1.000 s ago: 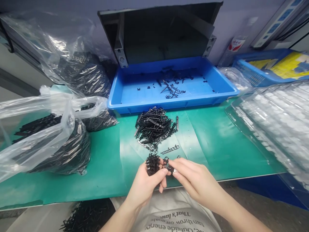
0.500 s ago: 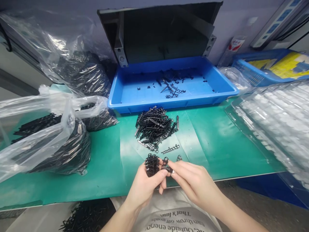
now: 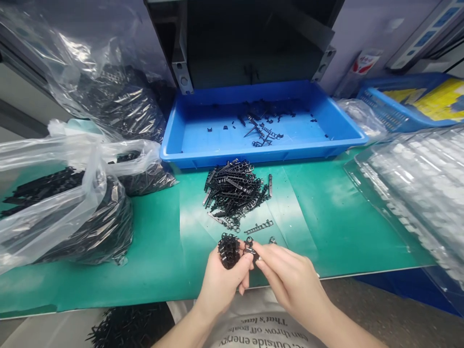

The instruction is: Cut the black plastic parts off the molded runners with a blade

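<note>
A bunch of small black plastic strips (image 3: pixel 229 250) is wrapped in my left hand (image 3: pixel 225 278), the ends with rings pointing up. Left thumb and fingertips also pinch one black plastic strip (image 3: pixel 249 247) to the right of the bunch. My right hand (image 3: pixel 292 270) is closed on the other side of that same strip, and its fingers cover much of it. Just beyond my hands lies a single black strip (image 3: pixel 258 226) on the green table. Behind it rises a loose pile of black strips (image 3: pixel 234 191).
A blue tray (image 3: pixel 264 157) with a few black pieces stands behind the pile. Clear bags of black parts (image 3: pixel 105 227) fill the left side. Clear plastic trays (image 3: pixel 416 193) and a blue basket (image 3: pixel 384 108) are on the right. The table's front edge (image 3: pixel 380 274) runs near my hands.
The view has shifted slightly. My hands keep the same grip on the strips, with only a slight movement of the fingers.
</note>
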